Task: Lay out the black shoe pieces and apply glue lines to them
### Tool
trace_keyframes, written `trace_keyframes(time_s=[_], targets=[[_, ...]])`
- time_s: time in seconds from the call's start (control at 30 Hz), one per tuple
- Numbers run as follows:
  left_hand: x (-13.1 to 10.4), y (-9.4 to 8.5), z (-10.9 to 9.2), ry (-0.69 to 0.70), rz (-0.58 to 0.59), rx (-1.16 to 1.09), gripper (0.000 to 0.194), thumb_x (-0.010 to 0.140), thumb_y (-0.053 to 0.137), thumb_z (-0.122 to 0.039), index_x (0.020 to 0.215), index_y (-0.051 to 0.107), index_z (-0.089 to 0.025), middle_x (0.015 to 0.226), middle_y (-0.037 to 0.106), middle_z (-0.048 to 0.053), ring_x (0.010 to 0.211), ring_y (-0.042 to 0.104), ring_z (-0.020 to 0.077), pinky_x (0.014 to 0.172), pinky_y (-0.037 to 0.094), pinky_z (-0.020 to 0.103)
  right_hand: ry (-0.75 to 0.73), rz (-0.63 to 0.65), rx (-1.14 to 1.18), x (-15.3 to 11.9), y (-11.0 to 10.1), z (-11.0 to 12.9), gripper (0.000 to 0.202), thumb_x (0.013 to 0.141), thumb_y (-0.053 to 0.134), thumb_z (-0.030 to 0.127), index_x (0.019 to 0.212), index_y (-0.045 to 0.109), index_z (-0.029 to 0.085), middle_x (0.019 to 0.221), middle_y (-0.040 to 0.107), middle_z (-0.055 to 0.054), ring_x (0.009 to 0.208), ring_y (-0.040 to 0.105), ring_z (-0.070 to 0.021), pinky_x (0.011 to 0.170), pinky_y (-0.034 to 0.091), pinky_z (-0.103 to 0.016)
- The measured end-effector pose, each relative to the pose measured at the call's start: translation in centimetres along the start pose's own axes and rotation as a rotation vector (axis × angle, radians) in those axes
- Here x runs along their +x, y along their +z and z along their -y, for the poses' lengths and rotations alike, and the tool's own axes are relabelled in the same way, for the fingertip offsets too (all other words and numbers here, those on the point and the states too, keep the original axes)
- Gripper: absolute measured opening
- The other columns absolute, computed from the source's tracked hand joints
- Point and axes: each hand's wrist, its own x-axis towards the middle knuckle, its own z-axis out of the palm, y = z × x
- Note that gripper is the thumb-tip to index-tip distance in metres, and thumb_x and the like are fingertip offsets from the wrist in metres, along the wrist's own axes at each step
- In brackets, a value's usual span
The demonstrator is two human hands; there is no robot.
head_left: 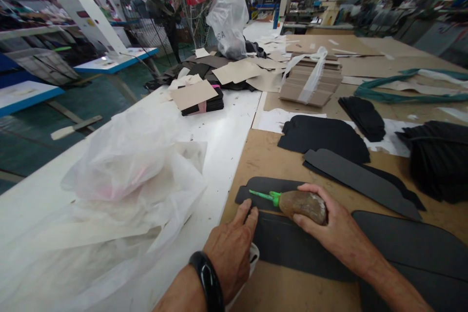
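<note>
My right hand point(329, 214) is wrapped round a brown glue bottle point(302, 206), tilted on its side with its green nozzle pointing left. The nozzle tip is over the left end of a black panel point(268, 184). Just below the tip, my left hand point(234, 241) has its index and middle fingertips on the panels' left edge; its other fingers are curled and partly hidden, with a bit of white cloth point(253, 254) beside the palm. A second dark panel point(292, 248) lies nearer me, partly beneath my right hand.
Crumpled clear plastic point(139, 175) covers much of the white table point(234, 126) at left. Dark panels point(361, 180) lie right, near a black bundle point(440, 161). Further back are tied brown cards point(310, 80), a dark stack point(204, 102) and a plastic bag point(228, 22).
</note>
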Motion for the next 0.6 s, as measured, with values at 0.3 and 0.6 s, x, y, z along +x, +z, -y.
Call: trace_keyframes(time_s=[0.3,0.6], targets=[[0.13,0.51,0.11,0.008,-0.006,0.026,0.078,0.06,0.037,-0.003,0.136,0.024,-0.014,0.146,0.015,0.011,0.111,0.051,0.027,0.089,0.046,0.039,0.025,-0.055,0.009,0.01,0.49,0.05,0.04,0.069,0.058,0.031,0.106,0.046,0.024,0.105,0.057,-0.003,0.091,0.056,-0.0188,0.08,0.042,-0.032],[0.08,0.48,0.26,0.015,-0.024,0.004,0.077,0.061,0.037,-0.003,0.136,0.025,-0.014,0.146,0.016,0.011,0.115,0.048,0.0254,0.092,0.044,0.036,-0.018,-0.123,-0.005,0.04,0.89,-0.18,0.038,0.068,0.058,0.029,0.104,0.047,0.022,0.104,0.057,-0.006,0.093,0.056,-0.0216,0.081,0.043,-0.035]])
